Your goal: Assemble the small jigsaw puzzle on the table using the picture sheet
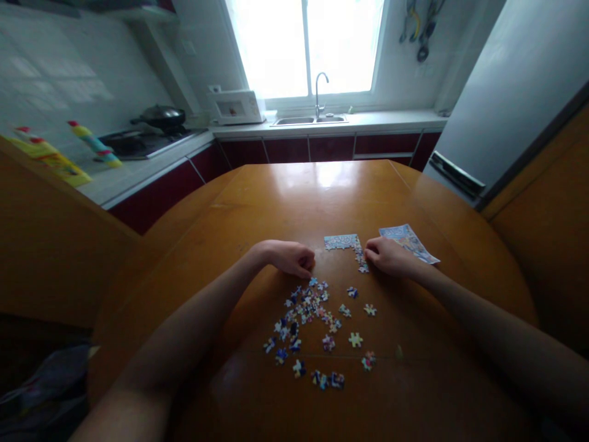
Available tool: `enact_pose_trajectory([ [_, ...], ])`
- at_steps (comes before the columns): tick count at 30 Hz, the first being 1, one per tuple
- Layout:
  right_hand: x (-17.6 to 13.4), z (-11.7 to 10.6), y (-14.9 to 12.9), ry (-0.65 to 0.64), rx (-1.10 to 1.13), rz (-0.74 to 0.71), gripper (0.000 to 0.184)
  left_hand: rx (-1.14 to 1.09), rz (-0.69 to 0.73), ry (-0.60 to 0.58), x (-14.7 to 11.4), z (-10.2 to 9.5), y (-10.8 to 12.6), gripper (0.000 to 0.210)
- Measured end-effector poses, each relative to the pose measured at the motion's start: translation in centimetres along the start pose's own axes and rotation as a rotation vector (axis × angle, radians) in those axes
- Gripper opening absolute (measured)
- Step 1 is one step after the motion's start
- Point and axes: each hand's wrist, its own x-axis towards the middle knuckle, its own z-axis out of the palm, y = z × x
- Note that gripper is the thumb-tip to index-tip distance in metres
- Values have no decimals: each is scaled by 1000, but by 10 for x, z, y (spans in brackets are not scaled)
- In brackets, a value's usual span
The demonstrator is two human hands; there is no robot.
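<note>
Far left of the work: left hand [294, 258], low over the wooden table [294, 205]. Fingers curled in, tips angled down and right at the far edge of the loose puzzle pieces [307, 309]. 1 light-blue piece [313, 282] lies right by the fingertips; contact not clear. Cannot tell if anything is pinched.

Loose pieces: on the near side of the left hand, a crowded patch trailing toward the person and slightly left. No single long axis; tabs point every way. A few lie apart to the right, including 1 pale yellow piece [356, 339], nearer the person than the hands.

Further right, between the 2 hands: joined puzzle section [341, 242], flat on the table, bent like an L. Its wider bar runs left-right across the person's front; a narrow strip drops from the right end toward the person. Corner points far right; the inner angle opens left and near, facing the loose patch. This is the key relation: left hand nearer the loose stock, right hand nearer the joined strip.

Right hand [387, 255]: loosely curled, fingertips pointing left, at the strip's right side. Touching or just beside, cannot tell; grip hidden.

Rightmost: printed sheet [411, 242], slanting away behind the right hand.
</note>
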Motion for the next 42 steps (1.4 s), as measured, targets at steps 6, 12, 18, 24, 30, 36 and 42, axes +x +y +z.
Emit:
enact_pose_trajectory([
  [6,0,0,-1,-1,7,-3,24,30,-7,8,0,1,0,24],
  [12,-1,0,0,4,11,-5,22,22,-10,6,0,1,1,23],
  [18,-2,0,-1,3,17,-4,24,40,-12,10,0,1,0,24],
  [24,0,1,-1,2,13,6,24,59,-11,14,1,0,2,23],
  [30,1,2,2,-2,20,4,22,64,-17,17,0,1,2,22],
  [36,3,3,4,-7,25,-1,22,61,-23,15,0,1,1,23],
  [42,3,4,3,-7,31,-2,22,60,-26,22,1,1,1,23],
])
